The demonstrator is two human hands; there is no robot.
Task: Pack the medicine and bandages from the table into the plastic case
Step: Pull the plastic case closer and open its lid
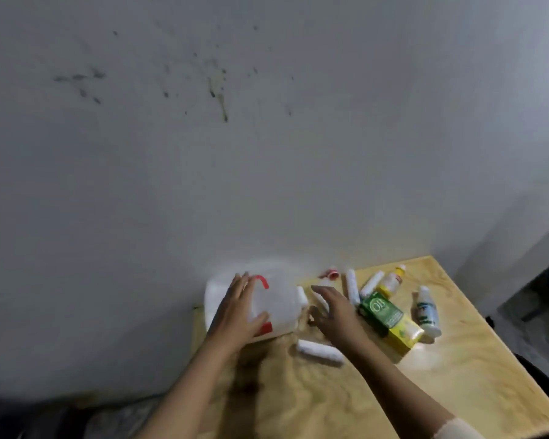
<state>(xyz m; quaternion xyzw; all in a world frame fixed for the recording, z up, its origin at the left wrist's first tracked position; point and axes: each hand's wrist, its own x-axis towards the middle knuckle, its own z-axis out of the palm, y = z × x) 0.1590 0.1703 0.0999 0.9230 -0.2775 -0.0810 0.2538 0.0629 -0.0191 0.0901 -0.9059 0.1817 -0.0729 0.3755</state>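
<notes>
While left hand grips plastic case, right hand hovers

The green and yellow box has big white letters on its green end that look like "OB". The small words on the box and on the bottles are too blurry to read.

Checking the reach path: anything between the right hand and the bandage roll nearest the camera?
Nothing visible. The right hand hovers open just above and behind the bandage roll, which lies alone on bare table. The green box sits off to the right, clear of the path.
</notes>
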